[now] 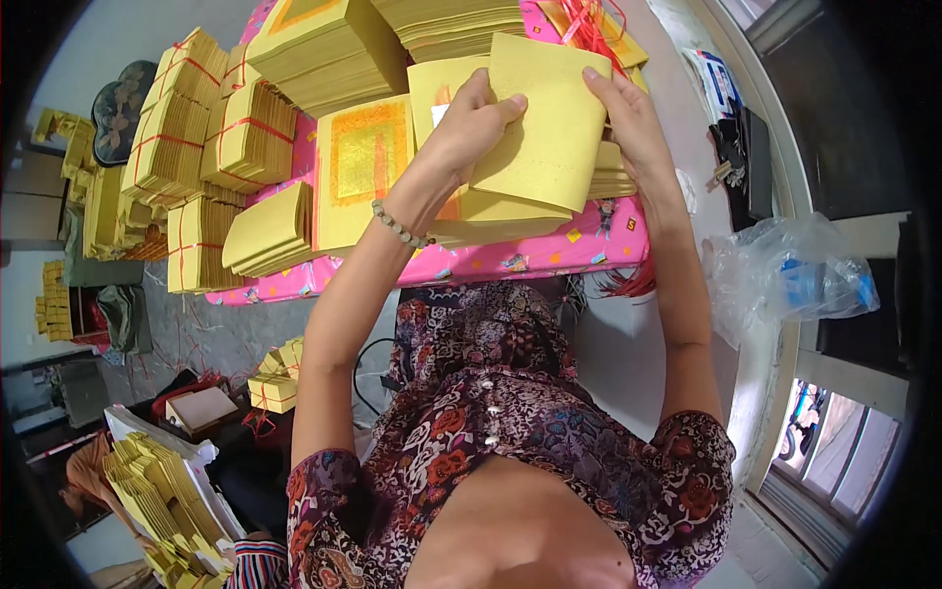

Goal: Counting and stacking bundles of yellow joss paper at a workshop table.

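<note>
In front of me, both hands hold a folded piece of yellow joss paper (pixel 546 133). My left hand (pixel 469 130) grips its left side, thumb lying over the face and fingers curled. At the upper right corner my right hand (pixel 631 128) pinches it, with the thumb on the front and the fingers behind. Beneath it lies a pile of yellow paper, largely covered. Just left is a stack whose top sheet bears an orange-bordered gold square (pixel 369 149). A folded yellow bundle (pixel 267 232) leans beside that stack.
The table has a pink patterned cover (pixel 461 263). Tall yellow paper stacks (pixel 339 61) stand at its back; red-tied bundles (pixel 250 137) crowd its left. Red ties (pixel 587 27) lie at back right. A clear plastic bag (pixel 785 280) sits right. A co-worker's striped sleeve (pixel 260 564) shows lower left.
</note>
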The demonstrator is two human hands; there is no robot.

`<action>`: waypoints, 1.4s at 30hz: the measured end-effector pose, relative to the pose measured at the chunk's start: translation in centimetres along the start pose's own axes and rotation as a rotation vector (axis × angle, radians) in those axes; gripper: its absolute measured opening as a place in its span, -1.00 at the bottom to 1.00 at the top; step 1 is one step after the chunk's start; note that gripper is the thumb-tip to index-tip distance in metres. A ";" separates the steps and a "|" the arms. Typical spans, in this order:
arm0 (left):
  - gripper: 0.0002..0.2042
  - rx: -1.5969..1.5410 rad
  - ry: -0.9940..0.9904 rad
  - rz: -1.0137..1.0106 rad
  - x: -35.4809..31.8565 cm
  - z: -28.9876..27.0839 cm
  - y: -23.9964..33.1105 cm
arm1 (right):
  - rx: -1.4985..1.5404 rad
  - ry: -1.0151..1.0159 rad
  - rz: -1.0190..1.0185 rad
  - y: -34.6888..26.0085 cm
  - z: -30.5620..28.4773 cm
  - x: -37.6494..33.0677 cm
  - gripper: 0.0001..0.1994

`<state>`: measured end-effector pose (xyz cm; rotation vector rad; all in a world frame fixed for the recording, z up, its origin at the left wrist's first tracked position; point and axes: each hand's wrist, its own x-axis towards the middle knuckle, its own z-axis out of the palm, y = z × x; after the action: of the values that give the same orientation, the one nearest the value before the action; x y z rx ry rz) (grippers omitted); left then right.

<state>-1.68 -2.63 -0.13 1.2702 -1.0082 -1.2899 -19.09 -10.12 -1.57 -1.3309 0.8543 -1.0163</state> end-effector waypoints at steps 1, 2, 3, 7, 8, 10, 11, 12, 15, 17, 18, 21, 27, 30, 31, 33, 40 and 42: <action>-0.72 -0.005 -0.011 -0.001 0.0 -0.1 -0.1 | 0.001 0.041 -0.007 -0.1 -0.1 0.0 -0.72; -0.72 0.001 -0.020 -0.002 0.1 -0.2 -0.3 | 0.005 0.051 -0.009 0.2 -0.5 0.3 -0.72; -0.71 0.060 -0.017 -0.027 0.2 -0.2 -0.3 | -0.022 0.037 -0.024 0.5 -0.8 0.6 -0.72; -0.69 -0.039 -0.065 -0.061 0.2 0.0 0.0 | -0.038 0.033 -0.025 0.2 -1.1 0.2 -0.69; -0.69 -0.031 -0.072 -0.062 0.4 -0.1 -0.1 | -0.033 0.042 -0.028 -0.3 -1.2 -0.2 -0.69; -0.69 -0.040 -0.051 -0.010 0.7 -0.5 -0.3 | -0.147 -0.117 0.189 -1.2 -1.3 -1.0 -0.68; -0.69 -0.034 -0.054 -0.009 0.8 -0.8 -0.3 | -0.142 -0.114 0.186 -0.9 -1.2 -1.2 -0.68; -0.69 -0.035 -0.085 -0.012 0.9 -0.8 -0.2 | -0.163 -0.140 0.149 -0.3 -1.3 -1.6 -0.66; -0.69 -0.038 -0.132 -0.026 1.4 -0.3 0.0 | -0.183 -0.192 0.074 0.1 -2.0 -1.7 -0.61; -0.69 -0.041 -0.143 -0.037 1.7 -0.2 -0.1 | -0.234 -0.178 0.113 -0.5 -2.1 -1.8 -0.56; -0.72 -0.026 -0.114 -0.023 1.8 -0.2 -0.1 | -0.231 -0.180 0.111 -0.9 -2.0 -2.0 -0.56; -0.76 -0.013 -0.094 -0.004 2.2 -0.2 0.0 | -0.225 -0.216 0.192 -1.2 -2.0 -2.5 -0.56; -0.69 0.065 -0.075 -0.010 3.7 0.2 0.3 | -0.315 -0.232 0.124 -1.2 -2.6 -2.3 -0.58; -0.68 0.106 -0.033 0.011 3.9 0.7 1.0 | -0.206 -0.248 0.180 -1.3 -2.8 -2.5 -0.59; -0.68 0.120 -0.030 0.019 3.9 0.9 1.2 | -0.241 -0.265 0.173 -0.8 -3.2 -2.3 -0.60; -0.67 0.136 -0.022 0.050 4.0 1.1 1.2 | -0.277 -0.283 0.162 -0.4 -3.3 -2.3 -0.61; -0.70 0.121 -0.048 0.276 4.3 1.0 0.2 | -0.145 -0.266 0.195 1.5 -3.0 -4.4 -0.64; -0.70 0.128 -0.048 0.296 4.3 1.2 -0.4 | -0.135 -0.265 0.206 1.3 -3.2 -4.6 -0.63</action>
<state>-2.56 -6.93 -0.97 1.1380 -1.2779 -1.0453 -23.50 -7.02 -3.45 -1.4210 0.8485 -0.6148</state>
